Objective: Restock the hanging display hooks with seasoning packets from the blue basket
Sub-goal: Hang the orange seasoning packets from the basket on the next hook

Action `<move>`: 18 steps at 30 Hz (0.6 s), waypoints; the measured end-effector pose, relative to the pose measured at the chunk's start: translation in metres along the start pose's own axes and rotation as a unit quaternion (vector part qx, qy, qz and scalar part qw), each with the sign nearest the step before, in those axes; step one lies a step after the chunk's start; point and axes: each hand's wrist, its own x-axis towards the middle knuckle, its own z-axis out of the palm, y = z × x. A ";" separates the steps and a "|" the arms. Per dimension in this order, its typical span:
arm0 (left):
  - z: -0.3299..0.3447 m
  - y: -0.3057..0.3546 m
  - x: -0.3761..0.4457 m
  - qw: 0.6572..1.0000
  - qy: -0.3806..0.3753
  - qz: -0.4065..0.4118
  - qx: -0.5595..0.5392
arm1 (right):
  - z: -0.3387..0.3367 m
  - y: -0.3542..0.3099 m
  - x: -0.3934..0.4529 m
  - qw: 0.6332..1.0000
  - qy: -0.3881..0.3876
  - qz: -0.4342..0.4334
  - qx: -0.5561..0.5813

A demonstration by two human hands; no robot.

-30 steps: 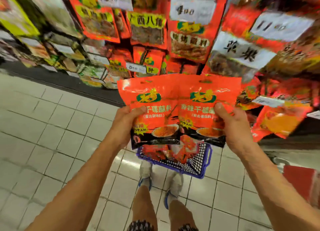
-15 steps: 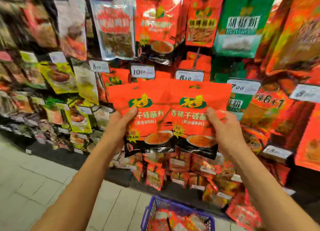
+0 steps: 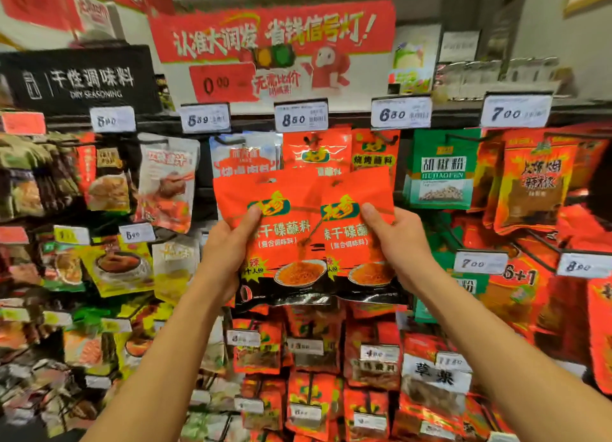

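Far left: a black sign point(image 3: 79, 80) reading "DRY SEASONING" hangs above hooks of mixed packets, blurred, in brown, yellow and white. A price tag point(image 3: 112, 119) sits just under the sign.

Left hand point(image 3: 228, 253): raised before the display, thumb laid on the front of the left packet point(image 3: 281, 239), the other fingers hidden behind it; the hand grips the packet's left edge.

Centre: two matching orange packets with black lower bands, held upright side by side, the right packet point(image 3: 351, 239) overlapping the left one's right edge. Their top edges lie just below the hung orange packets point(image 3: 316, 150) under the 8.50 tag point(image 3: 300, 116), and cover the lower part of those packets. A red banner point(image 3: 271, 37) spans the wall above the tags.

Right hand point(image 3: 397, 243): thumb pressed on the front of the right packet near its logo, remaining fingers curled behind; it clamps the packet's right edge.

Right: green packets point(image 3: 442, 170) hang beneath the 6.80 tag point(image 3: 400, 113), beside further orange packets point(image 3: 536, 183) under the 7.00 tag point(image 3: 515, 112).

Lower rows: more red and orange packets on hooks, with small tags, largely blurred.
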 end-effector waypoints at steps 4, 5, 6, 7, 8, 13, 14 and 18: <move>-0.013 0.009 0.019 0.999 -0.026 0.006 0.022 | 0.034 -0.009 0.022 1.000 -0.004 -0.010 0.006; -0.016 0.011 0.024 0.999 -0.035 0.009 0.024 | 0.042 -0.010 0.028 1.000 0.003 -0.013 0.015; -0.018 0.013 0.030 0.999 -0.040 0.011 0.027 | 0.049 -0.012 0.033 1.000 0.012 -0.014 0.022; -0.020 0.016 0.035 0.999 -0.041 0.011 0.029 | 0.056 -0.012 0.039 0.999 0.021 -0.012 0.030; -0.021 0.019 0.040 0.999 -0.040 0.011 0.032 | 0.063 -0.014 0.044 0.999 0.032 -0.005 0.038; -0.018 0.030 0.060 0.997 -0.064 0.010 0.041 | 0.082 -0.019 0.061 0.995 0.089 0.022 0.048; -0.017 0.032 0.062 0.997 -0.068 0.010 0.039 | 0.084 -0.020 0.063 0.994 0.096 0.022 0.047; -0.009 0.034 0.066 0.997 -0.066 0.017 0.044 | 0.091 -0.026 0.068 0.991 0.117 0.020 0.055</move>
